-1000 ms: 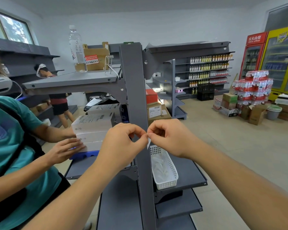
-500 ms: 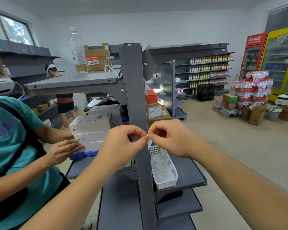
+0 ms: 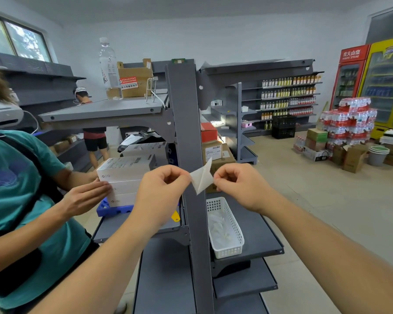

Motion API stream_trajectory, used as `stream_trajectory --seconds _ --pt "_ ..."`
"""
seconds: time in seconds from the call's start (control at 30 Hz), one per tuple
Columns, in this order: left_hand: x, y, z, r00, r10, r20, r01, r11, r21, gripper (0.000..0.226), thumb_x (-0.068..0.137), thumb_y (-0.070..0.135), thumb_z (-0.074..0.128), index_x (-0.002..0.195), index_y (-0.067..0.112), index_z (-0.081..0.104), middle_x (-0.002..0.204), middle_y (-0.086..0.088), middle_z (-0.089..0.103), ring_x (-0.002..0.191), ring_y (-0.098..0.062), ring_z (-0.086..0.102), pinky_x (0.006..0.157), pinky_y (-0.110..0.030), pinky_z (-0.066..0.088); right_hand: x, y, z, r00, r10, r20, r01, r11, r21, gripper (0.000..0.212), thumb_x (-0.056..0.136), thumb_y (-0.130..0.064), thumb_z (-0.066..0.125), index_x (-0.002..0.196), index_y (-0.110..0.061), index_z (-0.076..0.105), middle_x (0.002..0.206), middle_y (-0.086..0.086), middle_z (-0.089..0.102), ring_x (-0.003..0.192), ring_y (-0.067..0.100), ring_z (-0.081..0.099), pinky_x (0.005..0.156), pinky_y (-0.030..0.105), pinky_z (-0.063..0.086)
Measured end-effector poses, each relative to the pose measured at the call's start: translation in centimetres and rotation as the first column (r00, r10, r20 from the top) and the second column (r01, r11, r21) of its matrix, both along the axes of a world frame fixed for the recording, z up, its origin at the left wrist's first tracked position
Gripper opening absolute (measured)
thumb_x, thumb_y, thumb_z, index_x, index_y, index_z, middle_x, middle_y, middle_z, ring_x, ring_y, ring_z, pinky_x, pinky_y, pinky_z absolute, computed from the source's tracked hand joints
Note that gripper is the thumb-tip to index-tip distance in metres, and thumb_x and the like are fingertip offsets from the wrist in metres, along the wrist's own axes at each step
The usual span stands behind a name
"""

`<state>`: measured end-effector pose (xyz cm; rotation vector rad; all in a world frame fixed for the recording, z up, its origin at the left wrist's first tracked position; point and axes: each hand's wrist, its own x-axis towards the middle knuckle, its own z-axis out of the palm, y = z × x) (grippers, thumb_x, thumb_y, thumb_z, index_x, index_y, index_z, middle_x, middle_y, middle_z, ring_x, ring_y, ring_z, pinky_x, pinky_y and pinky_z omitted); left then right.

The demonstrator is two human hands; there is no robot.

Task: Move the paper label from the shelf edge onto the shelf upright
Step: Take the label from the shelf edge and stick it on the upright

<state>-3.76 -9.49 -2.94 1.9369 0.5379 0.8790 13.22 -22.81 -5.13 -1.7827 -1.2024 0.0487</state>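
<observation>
A small white paper label (image 3: 202, 178) hangs stretched between my two hands, tilted so its corners point up and down. My left hand (image 3: 162, 189) pinches its left edge and my right hand (image 3: 238, 186) pinches its right edge. The label floats just in front of the grey shelf upright (image 3: 185, 123), a tall vertical post running down the middle of the view. Grey shelves (image 3: 104, 112) branch off the upright to both sides.
A person in a teal shirt (image 3: 21, 200) stands at my left, hands on stacked white boxes (image 3: 125, 175). A white mesh basket (image 3: 225, 230) sits on the right shelf. A water bottle (image 3: 110, 69) and cardboard box (image 3: 134, 81) stand on top.
My hands have pulled apart and the label, earlier a thin sliver pinched between touching fingertips, now shows spread out wide between them.
</observation>
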Motion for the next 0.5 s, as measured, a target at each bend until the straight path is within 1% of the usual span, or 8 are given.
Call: stream_trajectory --seconds 0.03,0.1,0.17,0.23,0.3,0.37,0.4,0.5 --pt "0.0 0.1 0.0 1.000 0.012 0.010 -0.012 1.000 -0.013 0.018 0.092 0.018 0.068 0.079 0.025 0.076 0.077 0.008 0.074 0.079 -0.023 0.069 0.066 -0.036 0.062 0.4 0.0 -0.3 1.000 -0.006 -0.017 0.006 1.000 -0.001 0.012 0.095 -0.019 0.069 0.085 -0.017 0.076 0.083 0.006 0.076 0.075 0.020 0.068 0.079 0.037 0.060" --pt "0.0 0.5 -0.2 0.999 0.043 0.026 -0.043 0.999 -0.026 0.019 0.092 0.017 0.067 0.077 0.025 0.076 0.078 0.002 0.074 0.075 -0.022 0.067 0.064 -0.029 0.058 1.0 0.1 -0.9 0.999 -0.022 -0.033 0.022 1.000 -0.011 0.013 0.094 -0.017 0.068 0.083 -0.016 0.076 0.082 0.007 0.076 0.073 0.015 0.065 0.080 0.040 0.060" --pt "0.0 0.8 -0.3 0.997 0.068 0.038 -0.067 0.997 -0.048 0.019 0.092 0.015 0.067 0.077 0.022 0.076 0.080 -0.006 0.074 0.067 -0.021 0.063 0.061 -0.025 0.054 1.7 0.3 -1.6 0.998 -0.044 -0.051 0.043 0.999 -0.022 0.014 0.093 -0.015 0.067 0.082 -0.015 0.075 0.082 0.008 0.076 0.072 0.010 0.064 0.077 0.038 0.059" --pt "-0.2 1.0 -0.3 0.995 0.089 0.039 -0.086 0.994 -0.063 0.018 0.092 0.014 0.067 0.078 0.020 0.077 0.080 -0.006 0.074 0.064 -0.008 0.059 0.053 -0.016 0.051 2.5 0.4 -2.2 0.995 -0.064 -0.074 0.061 0.997 -0.044 0.014 0.093 -0.013 0.067 0.082 -0.014 0.076 0.082 0.007 0.077 0.071 0.010 0.065 0.075 0.032 0.057" --pt "-0.4 1.1 -0.3 0.994 0.104 0.045 -0.100 0.992 -0.075 0.017 0.092 0.014 0.067 0.079 0.018 0.077 0.080 -0.001 0.073 0.057 0.001 0.056 0.048 -0.010 0.046 3.3 0.6 -3.0 0.993 -0.087 -0.082 0.081 0.994 -0.074 0.013 0.093 -0.015 0.067 0.083 -0.016 0.076 0.083 0.007 0.077 0.073 0.014 0.067 0.074 0.029 0.057" --pt "-0.7 1.3 -0.4 0.992 0.119 0.052 -0.115 0.990 -0.077 0.016 0.093 0.014 0.067 0.080 0.018 0.076 0.079 0.006 0.073 0.055 0.007 0.057 0.048 -0.008 0.045 4.4 0.7 -3.8 0.991 -0.118 -0.068 0.110 0.987 -0.118 0.013 0.093 -0.017 0.067 0.083 -0.018 0.075 0.081 0.008 0.075 0.070 0.012 0.062 0.068 0.027 0.054" --pt "-0.8 1.4 -0.5 0.990 0.128 0.053 -0.124 0.989 -0.077 0.017 0.093 0.014 0.067 0.080 0.019 0.076 0.078 0.007 0.073 0.056 0.008 0.057 0.048 -0.008 0.045 5.1 0.8 -4.3 0.989 -0.140 -0.055 0.131 0.981 -0.146 0.014 0.093 -0.017 0.067 0.082 -0.018 0.075 0.076 0.006 0.072 0.066 0.010 0.058 0.064 0.026 0.051" --pt "-1.1 1.8 -0.8 0.986 0.156 0.055 -0.152 0.985 -0.078 0.017 0.093 0.016 0.068 0.080 0.020 0.076 0.073 0.004 0.073 0.056 0.007 0.057 0.048 -0.009 0.044 6.9 1.0 -5.8 0.977 -0.213 -0.016 0.202 0.947 -0.250 0.017 0.092 -0.017 0.065 0.076 -0.018 0.071 0.063 -0.005 0.059 0.055 0.009 0.049 0.053 0.024 0.045"
